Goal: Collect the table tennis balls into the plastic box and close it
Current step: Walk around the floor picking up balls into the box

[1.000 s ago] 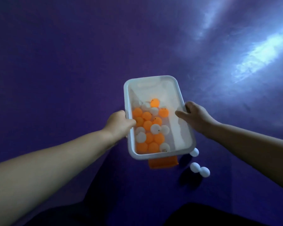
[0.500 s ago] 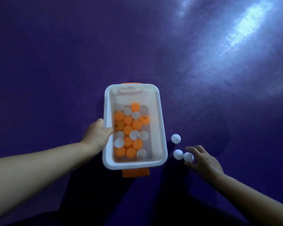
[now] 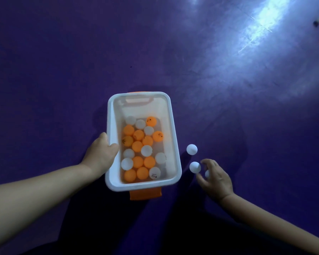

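Left hand point(image 3: 101, 155) grips plastic box point(image 3: 174, 133) rim; right hand point(image 3: 215, 176) fingers curled round white ball point(image 3: 207, 174).

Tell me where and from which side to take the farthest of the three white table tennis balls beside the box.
Come from above and pinch the farthest white table tennis ball across its middle. It is round, lying free on the purple floor, with the white plastic box wall close on one side, so a sideways grip looks cramped.
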Demonstrator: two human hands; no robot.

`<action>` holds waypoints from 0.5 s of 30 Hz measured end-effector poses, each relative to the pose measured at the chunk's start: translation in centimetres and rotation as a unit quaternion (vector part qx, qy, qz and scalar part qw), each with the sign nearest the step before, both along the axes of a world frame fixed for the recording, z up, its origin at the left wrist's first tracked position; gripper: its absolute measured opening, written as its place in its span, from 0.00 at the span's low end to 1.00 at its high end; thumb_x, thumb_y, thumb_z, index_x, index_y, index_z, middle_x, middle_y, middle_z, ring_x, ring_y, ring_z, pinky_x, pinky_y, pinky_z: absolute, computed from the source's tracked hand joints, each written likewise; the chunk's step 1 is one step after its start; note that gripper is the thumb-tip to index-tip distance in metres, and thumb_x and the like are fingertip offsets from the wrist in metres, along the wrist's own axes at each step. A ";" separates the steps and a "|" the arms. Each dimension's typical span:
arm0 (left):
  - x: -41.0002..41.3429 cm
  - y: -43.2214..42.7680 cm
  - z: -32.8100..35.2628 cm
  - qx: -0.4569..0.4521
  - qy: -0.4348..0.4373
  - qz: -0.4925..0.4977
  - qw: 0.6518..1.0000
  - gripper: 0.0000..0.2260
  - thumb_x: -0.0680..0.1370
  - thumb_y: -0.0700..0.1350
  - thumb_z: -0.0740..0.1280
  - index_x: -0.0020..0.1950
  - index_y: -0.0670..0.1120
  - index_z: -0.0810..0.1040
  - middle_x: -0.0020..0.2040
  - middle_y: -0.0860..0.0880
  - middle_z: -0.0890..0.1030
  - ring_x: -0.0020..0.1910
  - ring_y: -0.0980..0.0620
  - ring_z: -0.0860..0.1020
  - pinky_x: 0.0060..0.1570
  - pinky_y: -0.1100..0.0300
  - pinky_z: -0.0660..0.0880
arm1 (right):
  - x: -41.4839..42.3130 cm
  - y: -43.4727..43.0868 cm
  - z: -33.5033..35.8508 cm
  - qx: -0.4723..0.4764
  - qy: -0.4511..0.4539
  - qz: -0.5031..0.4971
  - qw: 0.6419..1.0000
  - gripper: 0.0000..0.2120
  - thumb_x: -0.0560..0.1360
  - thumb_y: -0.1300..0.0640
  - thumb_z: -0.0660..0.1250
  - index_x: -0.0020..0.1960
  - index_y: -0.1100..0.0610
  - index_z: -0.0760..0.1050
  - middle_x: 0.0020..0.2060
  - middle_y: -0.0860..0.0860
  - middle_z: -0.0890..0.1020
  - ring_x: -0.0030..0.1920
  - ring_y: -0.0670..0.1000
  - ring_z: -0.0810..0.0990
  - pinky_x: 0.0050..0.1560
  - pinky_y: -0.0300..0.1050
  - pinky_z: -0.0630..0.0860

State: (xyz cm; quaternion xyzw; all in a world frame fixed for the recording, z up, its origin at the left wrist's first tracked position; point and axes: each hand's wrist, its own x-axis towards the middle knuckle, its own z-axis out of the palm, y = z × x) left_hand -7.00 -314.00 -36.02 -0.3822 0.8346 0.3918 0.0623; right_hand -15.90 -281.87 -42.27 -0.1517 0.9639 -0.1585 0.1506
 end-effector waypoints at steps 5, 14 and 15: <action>0.1 -0.1 0.1 0.002 0.005 -0.003 1.000 0.10 0.76 0.41 0.60 0.36 0.45 0.61 0.36 0.47 0.70 0.37 0.44 0.70 0.37 0.54 0.66 | 0.0 -1.3 0.3 0.036 -0.015 -0.018 0.999 0.13 0.75 0.44 0.65 0.53 0.51 0.72 0.36 0.43 0.74 0.35 0.47 0.74 0.31 0.40 0.65; 0.1 -0.2 0.1 -0.003 -0.004 -0.010 1.000 0.07 0.76 0.42 0.60 0.40 0.43 0.64 0.40 0.44 0.73 0.41 0.41 0.73 0.41 0.51 0.71 | -1.7 -7.5 7.5 -0.325 0.136 -0.006 0.936 0.18 0.69 0.44 0.63 0.54 0.53 0.69 0.41 0.38 0.72 0.38 0.37 0.74 0.36 0.29 0.69; 0.0 -0.1 0.2 -0.001 -0.003 -0.011 1.000 0.06 0.76 0.42 0.60 0.42 0.41 0.65 0.42 0.43 0.74 0.42 0.40 0.74 0.42 0.50 0.72 | -1.8 -8.6 8.3 -0.342 0.129 0.024 0.931 0.17 0.69 0.44 0.64 0.54 0.51 0.68 0.42 0.38 0.72 0.40 0.36 0.75 0.36 0.28 0.70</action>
